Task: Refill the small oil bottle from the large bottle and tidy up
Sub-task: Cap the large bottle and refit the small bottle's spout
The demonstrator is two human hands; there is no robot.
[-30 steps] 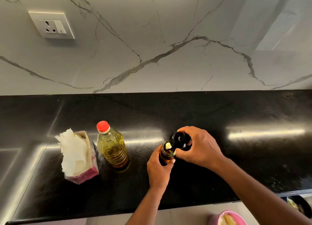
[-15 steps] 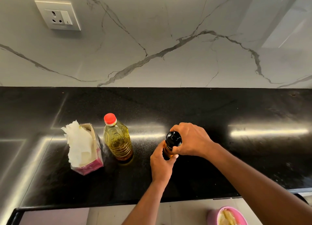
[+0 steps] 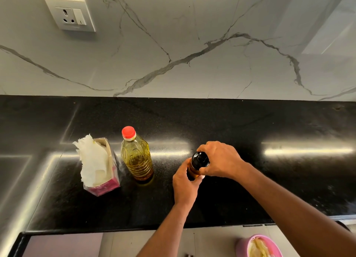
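The small oil bottle stands upright on the black polished surface, well to the right of the large bottle, its long axis vertical and in line with its black cap. The left hand wraps the amber body from the near side, fingers curled round it, while the right hand curls over the cap from the right and grips it (whether it is being tightened or loosened cannot be told). Both hands sit on the bottle, so the likely turn runs about that vertical axis. The large bottle is ribbed clear plastic, yellow oil inside, red screw cap on. Just left of it stands a pink tissue box with crumpled white paper sticking out of it.
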